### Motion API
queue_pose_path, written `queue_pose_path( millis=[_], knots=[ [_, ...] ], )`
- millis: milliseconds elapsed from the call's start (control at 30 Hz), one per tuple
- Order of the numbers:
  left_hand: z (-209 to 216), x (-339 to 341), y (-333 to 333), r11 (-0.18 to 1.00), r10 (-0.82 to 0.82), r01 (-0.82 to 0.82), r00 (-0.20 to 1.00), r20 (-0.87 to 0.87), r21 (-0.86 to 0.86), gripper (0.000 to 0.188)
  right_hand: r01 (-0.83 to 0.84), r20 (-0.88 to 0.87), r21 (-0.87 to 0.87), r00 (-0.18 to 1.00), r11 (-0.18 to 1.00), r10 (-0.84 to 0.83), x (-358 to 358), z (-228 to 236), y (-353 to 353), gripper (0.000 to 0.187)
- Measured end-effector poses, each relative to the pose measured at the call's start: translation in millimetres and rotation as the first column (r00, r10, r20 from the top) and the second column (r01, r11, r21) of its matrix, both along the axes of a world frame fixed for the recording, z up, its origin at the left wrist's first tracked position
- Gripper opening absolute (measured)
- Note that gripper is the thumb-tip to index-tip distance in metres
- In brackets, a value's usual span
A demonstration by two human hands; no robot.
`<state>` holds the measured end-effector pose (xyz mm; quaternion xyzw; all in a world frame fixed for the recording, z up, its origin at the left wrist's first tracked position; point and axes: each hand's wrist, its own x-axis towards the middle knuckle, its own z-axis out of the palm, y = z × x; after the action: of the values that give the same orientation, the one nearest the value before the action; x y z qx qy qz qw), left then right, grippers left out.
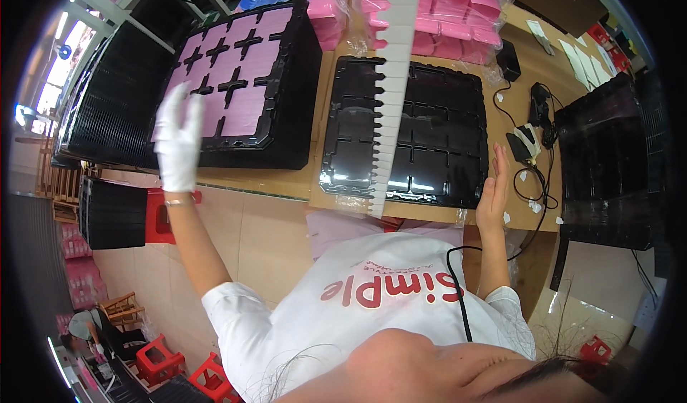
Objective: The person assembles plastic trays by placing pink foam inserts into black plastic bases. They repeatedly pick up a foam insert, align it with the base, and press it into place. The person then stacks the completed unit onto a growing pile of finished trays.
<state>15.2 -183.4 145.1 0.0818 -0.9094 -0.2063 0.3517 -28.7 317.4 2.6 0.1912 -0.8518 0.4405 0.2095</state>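
My left hand (pixel 179 138), in a white glove, has its fingers apart and nothing in them. It is over the near left corner of a tall stack of black plastic trays (pixel 290 120), whose top tray carries pink sheets (pixel 243 120) around raised black crosses. A shiny black compartment tray (pixel 444 131) lies on the table in front of me. Along its right edge is my bare right hand (pixel 492 192), fingers stretched out; whether it touches the rim I cannot tell. A long white strip with a notched edge (pixel 397 66) crosses the view of this tray.
Pink packs in clear plastic (pixel 458 9) sit at the table's back. Cables and a black adapter (pixel 508 61) lie right of the tray. More black tray stacks stand far left (pixel 114 102) and right (pixel 601 159). Red stools (pixel 159 360) and a person (pixel 89 328) appear lower left.
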Motion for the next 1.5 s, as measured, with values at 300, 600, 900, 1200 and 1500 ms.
queue_pose_path(
  millis=[300,600,900,1200,1500],
  knots=[
    [-15,16,51,0.919,-0.187,0.260,0.949,0.253,-0.296,0.028,-0.160,-0.041,0.087,0.986,0.983,0.164,8,16,-20,0.048],
    [-46,24,173,0.759,-0.483,0.330,0.864,0.145,0.561,0.051,-0.305,0.215,-0.159,0.917,0.939,0.335,6,13,-80,0.017],
    [-132,7,153,-0.618,-0.512,0.397,0.453,-0.730,0.679,0.033,-0.587,0.574,-0.584,0.190,0.561,0.797,25,-4,-121,0.037],
    [-114,10,169,-0.225,-0.515,0.062,0.840,-0.173,0.972,0.090,-0.254,0.669,-0.696,0.109,0.671,0.735,14,6,-135,0.018],
    [-122,4,187,0.216,-0.279,-0.120,0.944,0.178,0.969,0.019,-0.331,0.410,-0.303,0.801,0.894,0.436,17,-5,-138,0.011]
  ],
)
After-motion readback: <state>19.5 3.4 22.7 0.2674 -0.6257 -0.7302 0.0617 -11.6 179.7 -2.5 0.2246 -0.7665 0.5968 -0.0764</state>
